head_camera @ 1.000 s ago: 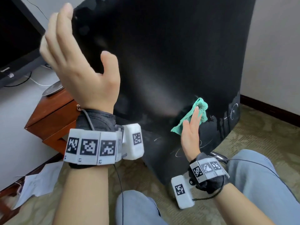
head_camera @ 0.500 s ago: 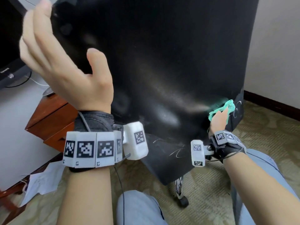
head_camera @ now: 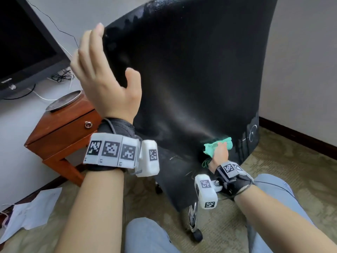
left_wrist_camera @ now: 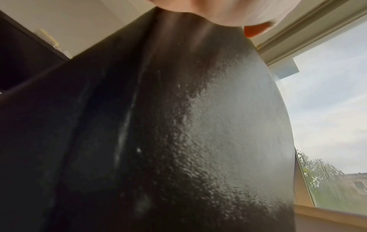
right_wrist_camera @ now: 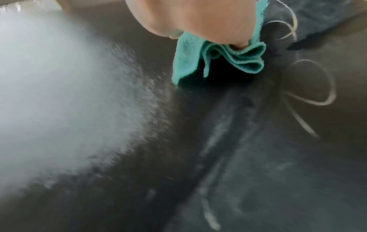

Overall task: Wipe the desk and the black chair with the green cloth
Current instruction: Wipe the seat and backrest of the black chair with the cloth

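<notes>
The black chair (head_camera: 191,70) stands with its back towards me and fills the head view. My left hand (head_camera: 105,84) steadies its left edge: the fingers lie straight up along the rim and the thumb rests on the back surface. My right hand (head_camera: 219,152) grips the bunched green cloth (head_camera: 209,147) and presses it against the lower right of the backrest. In the right wrist view the cloth (right_wrist_camera: 188,62) bulges in folds under my fingers (right_wrist_camera: 198,18), beside white scratch marks (right_wrist_camera: 317,94). The left wrist view shows only my palm (left_wrist_camera: 208,12) over the chair's shiny surface (left_wrist_camera: 198,141).
A wooden side table (head_camera: 60,128) with a metal dish (head_camera: 63,101) stands to the chair's left, below a dark monitor (head_camera: 23,48). Papers (head_camera: 31,214) lie on the carpet. A chair caster (head_camera: 197,236) sits between my knees (head_camera: 145,236). The wall is close on the right.
My right hand has slid the cloth from the chair's right edge leftward and a little lower. The left hand stays on the chair's left edge.
</notes>
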